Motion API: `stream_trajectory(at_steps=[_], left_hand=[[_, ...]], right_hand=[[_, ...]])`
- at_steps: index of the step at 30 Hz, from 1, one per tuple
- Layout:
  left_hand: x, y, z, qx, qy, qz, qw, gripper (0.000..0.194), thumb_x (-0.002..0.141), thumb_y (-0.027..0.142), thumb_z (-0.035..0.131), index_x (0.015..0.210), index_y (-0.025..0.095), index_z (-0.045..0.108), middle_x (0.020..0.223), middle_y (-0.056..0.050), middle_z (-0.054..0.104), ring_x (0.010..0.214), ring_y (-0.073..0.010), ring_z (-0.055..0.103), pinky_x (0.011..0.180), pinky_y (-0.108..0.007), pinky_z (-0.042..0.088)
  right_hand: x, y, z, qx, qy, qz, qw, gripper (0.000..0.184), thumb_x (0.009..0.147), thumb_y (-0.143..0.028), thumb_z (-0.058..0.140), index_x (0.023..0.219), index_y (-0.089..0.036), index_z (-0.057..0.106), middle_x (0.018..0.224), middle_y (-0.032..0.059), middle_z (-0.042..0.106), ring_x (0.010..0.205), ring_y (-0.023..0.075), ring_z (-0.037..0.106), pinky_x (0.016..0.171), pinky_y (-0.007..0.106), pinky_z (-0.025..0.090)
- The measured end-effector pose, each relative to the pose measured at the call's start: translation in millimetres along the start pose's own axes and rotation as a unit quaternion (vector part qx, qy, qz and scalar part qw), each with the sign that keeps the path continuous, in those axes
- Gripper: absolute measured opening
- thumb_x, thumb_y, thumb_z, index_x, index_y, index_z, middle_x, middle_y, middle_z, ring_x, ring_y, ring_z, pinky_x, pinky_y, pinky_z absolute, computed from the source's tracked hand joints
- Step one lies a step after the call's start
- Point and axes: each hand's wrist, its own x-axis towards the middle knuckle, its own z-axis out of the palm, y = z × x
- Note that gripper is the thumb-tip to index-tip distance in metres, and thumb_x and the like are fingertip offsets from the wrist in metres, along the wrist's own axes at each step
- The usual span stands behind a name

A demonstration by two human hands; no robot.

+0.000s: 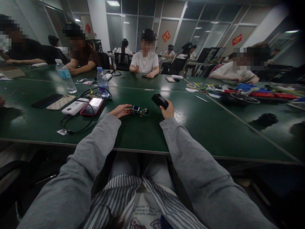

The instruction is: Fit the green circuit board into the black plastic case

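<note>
On the green table (143, 136) lies a small circuit board (141, 112) with a little screen at its left end. My left hand (122, 110) rests beside it, fingers stretched out, the tips at or touching the board's left edge; I cannot tell whether they press on it. To the right, my right hand (168, 110) grips a black rectangular case (160, 100) by its near right end, thumb and fingers around it. The case is held tilted, a little above the table. Its inside cannot be made out.
Left of my hands lie a white power bank (75, 107), a red-edged phone (92, 106), a patterned phone (61, 102) and black cable (88, 124). Two water bottles (66, 78) stand behind. Tangled cables (247, 92) cover the far right. A person (144, 60) sits opposite.
</note>
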Motion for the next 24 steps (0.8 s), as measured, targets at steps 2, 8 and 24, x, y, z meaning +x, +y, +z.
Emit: stream_trajectory(at_steps=[2, 8, 24], left_hand=[[-1, 0, 1.2, -0.003, 0.003, -0.002, 1.000, 0.033, 0.104, 0.025, 0.043, 0.124, 0.009, 0.063, 0.092, -0.013, 0.075, 0.087, -0.0190, 0.072, 0.092, -0.031, 0.054], [-2, 1, 1.2, -0.017, 0.001, -0.004, 1.000, 0.035, 0.105, 0.027, 0.038, 0.124, 0.009, 0.063, 0.089, -0.013, 0.075, 0.085, -0.0192, 0.072, 0.092, -0.033, 0.054], [5, -2, -4.2, -0.040, -0.007, -0.008, 0.999, 0.038, 0.105, 0.035, 0.040, 0.121, 0.010, 0.063, 0.089, -0.014, 0.073, 0.084, -0.0196, 0.071, 0.086, -0.033, 0.055]], right_hand=[[-4, -13, -1, 0.065, -0.013, -0.053, 0.996, 0.064, 0.086, -0.048, 0.063, 0.139, -0.018, 0.045, 0.134, 0.0171, 0.057, 0.122, 0.0317, 0.058, 0.105, 0.053, 0.049], [-27, -49, 3, 0.164, -0.111, -0.132, 0.971, 0.080, 0.081, -0.070, 0.062, 0.142, -0.021, 0.045, 0.137, 0.0167, 0.057, 0.121, 0.0322, 0.060, 0.102, 0.049, 0.053], [-38, -54, 16, 0.138, -0.182, -0.189, 0.955, 0.071, 0.084, -0.059, 0.064, 0.142, -0.021, 0.048, 0.134, 0.0167, 0.058, 0.122, 0.0335, 0.058, 0.104, 0.054, 0.048]])
